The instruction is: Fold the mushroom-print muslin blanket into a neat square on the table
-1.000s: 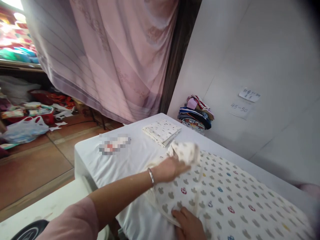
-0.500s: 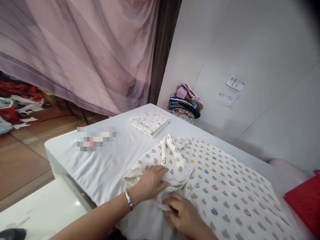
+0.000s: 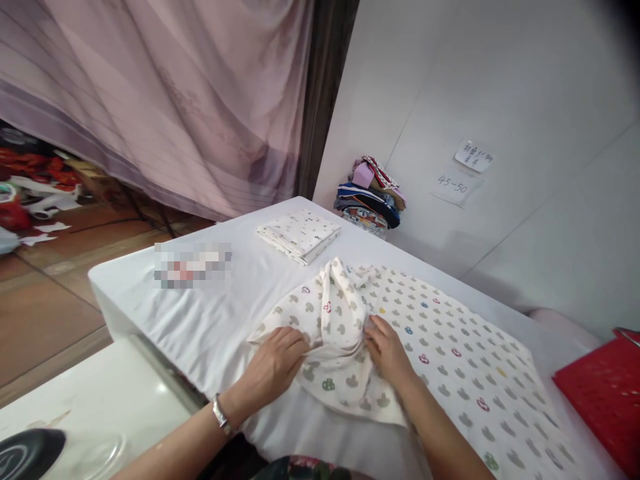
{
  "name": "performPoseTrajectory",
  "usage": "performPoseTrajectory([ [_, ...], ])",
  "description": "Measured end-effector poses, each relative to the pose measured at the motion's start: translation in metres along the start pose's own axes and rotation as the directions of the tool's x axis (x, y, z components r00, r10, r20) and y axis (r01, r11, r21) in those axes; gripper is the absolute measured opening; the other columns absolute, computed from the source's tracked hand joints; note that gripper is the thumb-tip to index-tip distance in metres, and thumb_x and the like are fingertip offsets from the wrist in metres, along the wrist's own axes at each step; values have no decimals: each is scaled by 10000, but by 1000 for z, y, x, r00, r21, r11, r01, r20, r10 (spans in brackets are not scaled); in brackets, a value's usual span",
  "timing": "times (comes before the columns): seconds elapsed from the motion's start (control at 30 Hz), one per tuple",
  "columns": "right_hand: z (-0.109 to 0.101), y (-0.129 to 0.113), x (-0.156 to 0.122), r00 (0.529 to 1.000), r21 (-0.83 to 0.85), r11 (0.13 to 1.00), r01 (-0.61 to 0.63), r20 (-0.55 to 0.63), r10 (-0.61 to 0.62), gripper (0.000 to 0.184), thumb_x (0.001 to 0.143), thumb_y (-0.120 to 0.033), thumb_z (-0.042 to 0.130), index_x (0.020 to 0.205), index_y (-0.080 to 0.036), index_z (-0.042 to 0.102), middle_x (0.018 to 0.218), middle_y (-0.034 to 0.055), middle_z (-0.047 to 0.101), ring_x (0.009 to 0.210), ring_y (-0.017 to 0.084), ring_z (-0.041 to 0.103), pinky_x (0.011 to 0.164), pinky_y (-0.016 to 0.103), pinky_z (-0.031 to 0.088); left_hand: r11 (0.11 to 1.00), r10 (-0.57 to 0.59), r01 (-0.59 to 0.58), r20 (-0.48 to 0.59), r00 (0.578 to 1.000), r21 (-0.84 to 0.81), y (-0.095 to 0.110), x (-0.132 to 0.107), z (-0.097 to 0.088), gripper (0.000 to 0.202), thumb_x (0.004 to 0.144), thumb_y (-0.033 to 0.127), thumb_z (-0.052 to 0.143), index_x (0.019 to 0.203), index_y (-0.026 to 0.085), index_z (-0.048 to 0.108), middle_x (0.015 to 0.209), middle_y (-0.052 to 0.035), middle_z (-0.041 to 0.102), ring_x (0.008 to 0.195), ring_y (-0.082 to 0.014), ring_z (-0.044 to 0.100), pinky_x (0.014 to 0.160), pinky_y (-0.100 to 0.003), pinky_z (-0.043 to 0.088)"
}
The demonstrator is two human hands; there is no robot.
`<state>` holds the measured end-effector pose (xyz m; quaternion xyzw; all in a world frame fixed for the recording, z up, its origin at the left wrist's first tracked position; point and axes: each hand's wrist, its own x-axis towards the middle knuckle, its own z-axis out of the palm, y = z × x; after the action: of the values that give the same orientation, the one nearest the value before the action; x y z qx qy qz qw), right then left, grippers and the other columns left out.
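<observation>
Evidently the left hand point(image 3: 277, 360) and right hand point(image 3: 391, 350) pinch one grey-printed cloth point(image 3: 343, 310), bunched between their closed grips, near one folded cloth point(image 3: 300, 235).

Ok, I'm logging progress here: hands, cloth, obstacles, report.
Left hand, right hand: both at patterned cloth. Cloth bunched between them, spread flat rightward. Folded cloth beyond, apart from both hands.

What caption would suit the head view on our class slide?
Left hand and right hand touch a bunched printed cloth; a folded cloth lies beyond on the white table.
</observation>
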<state>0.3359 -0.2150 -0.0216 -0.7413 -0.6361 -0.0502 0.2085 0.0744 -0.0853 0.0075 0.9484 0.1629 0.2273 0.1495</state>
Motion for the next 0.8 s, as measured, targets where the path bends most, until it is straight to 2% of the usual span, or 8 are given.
performPoseTrajectory([
  [0.1,-11,-2,9,998,92,996,-1,-58,6,286,897,-254,357,876,-193,636,1087,84,594,1045,214,533,906,390,436,998,49,-51,-73,996,-26,5,-8,-2,190,847,137,393,854,221,563,866,-24,582,799,-153,516,752,-311,419],
  [0.17,-18,-7,10,993,163,986,-36,-108,54,271,895,-267,371,890,-188,630,1060,85,607,1021,212,547,896,389,443,997,53,-61,-144,988,-45,6,-11,-2,165,833,127,416,860,213,553,886,-28,590,829,-152,528,773,-307,426],
  [0.23,-22,-18,8,994,244,969,-25,-100,51,249,889,-285,401,945,-191,625,1078,89,603,1029,212,545,897,383,448,994,66,-82,-205,977,-71,6,-12,-1,154,818,109,433,879,201,540,894,-34,595,846,-148,538,789,-304,432],
  [0.33,-20,-45,3,994,329,938,105,-1,-111,312,857,-329,492,1141,-218,558,1164,86,568,1104,226,501,941,398,424,987,102,-129,-257,961,-92,7,-9,2,177,805,79,431,910,189,523,875,-32,600,820,-135,546,779,-295,440],
  [0.47,-15,-80,2,948,414,868,274,36,-316,536,791,-375,590,1283,-231,433,1236,85,519,1152,243,457,983,426,381,985,110,-141,-269,957,-99,21,-5,11,199,792,77,429,931,185,520,889,-41,600,820,-142,552,753,-292,451],
  [0.53,-15,-90,2,938,444,847,293,37,-344,523,792,-343,586,1279,-228,435,1228,81,520,1139,235,462,983,419,377,980,127,-160,-248,960,-120,28,-5,16,185,801,97,428,932,187,523,889,-44,600,832,-151,552,754,-298,451],
  [0.63,-15,-95,-2,945,457,852,255,67,-319,362,804,-212,530,1166,-234,542,1160,62,558,1088,209,493,958,392,391,976,152,-175,-171,974,-131,32,-8,22,156,826,134,422,923,184,533,860,-44,597,821,-155,547,742,-299,444],
  [0.8,-20,-96,-19,923,539,833,125,245,-297,272,767,-207,592,1038,-218,613,990,33,638,922,170,574,833,300,459,973,182,-177,24,983,-146,18,-25,20,159,829,107,401,861,178,540,800,-28,577,777,-147,520,722,-285,407],
])
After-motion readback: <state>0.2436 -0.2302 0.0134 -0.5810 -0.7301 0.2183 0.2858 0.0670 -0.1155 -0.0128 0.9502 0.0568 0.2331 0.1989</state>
